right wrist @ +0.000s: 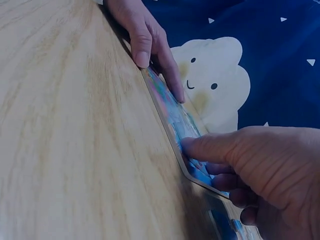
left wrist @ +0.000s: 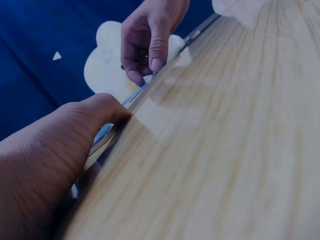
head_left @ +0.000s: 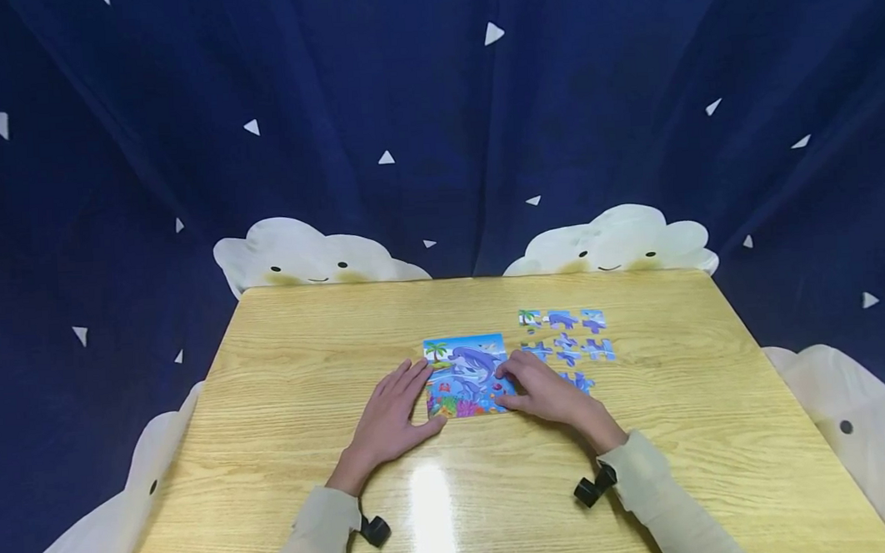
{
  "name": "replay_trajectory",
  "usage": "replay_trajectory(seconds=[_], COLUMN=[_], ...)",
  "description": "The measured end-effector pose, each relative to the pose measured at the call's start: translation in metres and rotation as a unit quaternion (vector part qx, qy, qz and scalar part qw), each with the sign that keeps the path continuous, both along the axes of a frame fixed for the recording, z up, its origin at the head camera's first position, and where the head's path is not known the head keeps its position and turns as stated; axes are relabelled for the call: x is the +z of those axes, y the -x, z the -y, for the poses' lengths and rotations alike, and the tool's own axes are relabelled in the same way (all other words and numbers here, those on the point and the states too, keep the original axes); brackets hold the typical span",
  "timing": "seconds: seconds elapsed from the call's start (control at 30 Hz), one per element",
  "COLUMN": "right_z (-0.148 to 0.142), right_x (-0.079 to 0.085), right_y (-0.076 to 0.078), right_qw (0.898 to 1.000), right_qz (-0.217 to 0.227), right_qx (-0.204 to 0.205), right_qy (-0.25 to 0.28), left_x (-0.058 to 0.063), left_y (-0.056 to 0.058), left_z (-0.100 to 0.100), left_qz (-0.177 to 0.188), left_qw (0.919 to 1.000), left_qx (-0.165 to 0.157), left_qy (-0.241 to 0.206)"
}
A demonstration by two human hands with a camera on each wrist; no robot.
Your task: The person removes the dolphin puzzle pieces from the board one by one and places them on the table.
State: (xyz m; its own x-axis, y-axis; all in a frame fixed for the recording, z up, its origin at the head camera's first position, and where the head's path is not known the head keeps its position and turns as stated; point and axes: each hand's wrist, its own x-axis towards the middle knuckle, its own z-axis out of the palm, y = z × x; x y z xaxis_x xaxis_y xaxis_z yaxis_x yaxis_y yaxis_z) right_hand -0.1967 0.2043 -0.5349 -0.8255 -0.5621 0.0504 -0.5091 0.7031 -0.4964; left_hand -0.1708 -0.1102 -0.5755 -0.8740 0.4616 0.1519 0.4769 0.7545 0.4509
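Observation:
A flat dolphin picture puzzle [head_left: 466,375] with a palm tree and coral lies on the wooden table. My left hand [head_left: 395,414] rests along its left side, fingers stretched out and the thumb by the lower left corner. At the puzzle's right side my right hand [head_left: 542,388] touches it with bent fingers. In the right wrist view, the right thumb [right wrist: 202,148] lies on the puzzle near its corner, the other fingers curled beside it. Whether a loose piece sits between them is hidden. Several loose jigsaw pieces [head_left: 566,349] lie in rows right of the puzzle, partly behind the right hand.
The wooden table [head_left: 303,342] carries the puzzle and pieces. Past its far edge hangs a dark blue curtain [head_left: 432,85] with white triangles. White smiling cloud shapes [head_left: 306,254] border the table. A small black device [head_left: 376,530] is strapped at the left wrist.

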Motion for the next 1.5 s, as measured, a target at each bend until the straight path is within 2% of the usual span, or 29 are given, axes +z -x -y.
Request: replay_trajectory(seconds=[0.33, 0.6, 0.77, 0.97, 1.13, 1.3, 1.5], right_z=[0.001, -0.002, -0.002, -0.005, -0.002, -0.001, -0.003], right_x=[0.002, 0.003, 0.006, 0.007, 0.002, -0.003, -0.001], right_y=[0.005, 0.005, 0.001, -0.004, -0.004, -0.005, -0.008], right_qw=[1.0, 0.999, 0.998, 0.998, 0.997, 0.998, 0.997], right_qz=[-0.024, 0.007, 0.002, 0.012, 0.007, 0.005, 0.015], right_qx=[0.007, 0.041, 0.061, 0.064, 0.066, 0.06, 0.048], right_qy=[0.002, 0.024, 0.013, 0.015, 0.032, 0.03, 0.053], left_x=[-0.001, -0.003, -0.002, -0.002, -0.002, -0.002, -0.001], left_y=[-0.001, -0.001, -0.001, 0.0, 0.0, 0.0, 0.0], left_z=[0.0, 0.0, 0.0, 0.001, 0.002, 0.001, 0.0], left_qz=[-0.01, -0.014, -0.008, -0.003, -0.001, 0.0, 0.0], left_qw=[0.9999, 0.9999, 1.0, 1.0, 1.0, 1.0, 1.0], left_qx=[-0.002, -0.002, -0.001, -0.001, 0.001, -0.001, -0.001], left_qy=[-0.004, -0.001, 0.004, 0.007, 0.007, 0.007, 0.003])
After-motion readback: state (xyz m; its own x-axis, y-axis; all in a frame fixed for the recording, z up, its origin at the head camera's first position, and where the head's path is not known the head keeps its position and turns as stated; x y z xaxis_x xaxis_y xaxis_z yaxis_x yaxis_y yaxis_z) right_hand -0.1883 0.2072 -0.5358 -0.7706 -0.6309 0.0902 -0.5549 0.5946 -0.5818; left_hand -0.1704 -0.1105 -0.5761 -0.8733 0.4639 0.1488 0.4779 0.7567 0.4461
